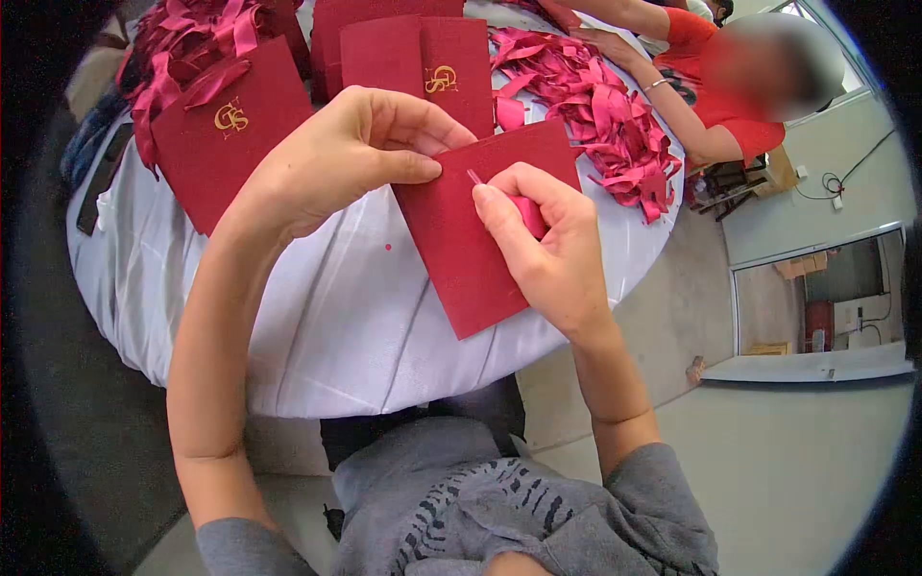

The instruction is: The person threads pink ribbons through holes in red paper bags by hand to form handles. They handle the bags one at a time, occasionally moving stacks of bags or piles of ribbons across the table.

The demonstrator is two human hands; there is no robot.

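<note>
A dark red paper gift bag [480, 250] lies at a slant, flat, over the front part of the table. My left hand [355, 154] grips its upper left corner, thumb on the front face and the other fingers behind the top edge. Above the bag's face, my right hand [552, 245] is closed in a pinch on a pink ribbon [530, 216]. A thin, pale ribbon tip [473, 177] sticks out past the thumb and forefinger, close to the bag's top edge. The rest of the ribbon is hidden in my palm.
A white cloth [327, 326] covers the round table. Red bags with gold lettering [230, 120] and more bags [384, 58] lie at the back. Loose pink ribbons [615, 125] are heaped at the right. Across the table, a person in red [740, 139] reaches toward the heap.
</note>
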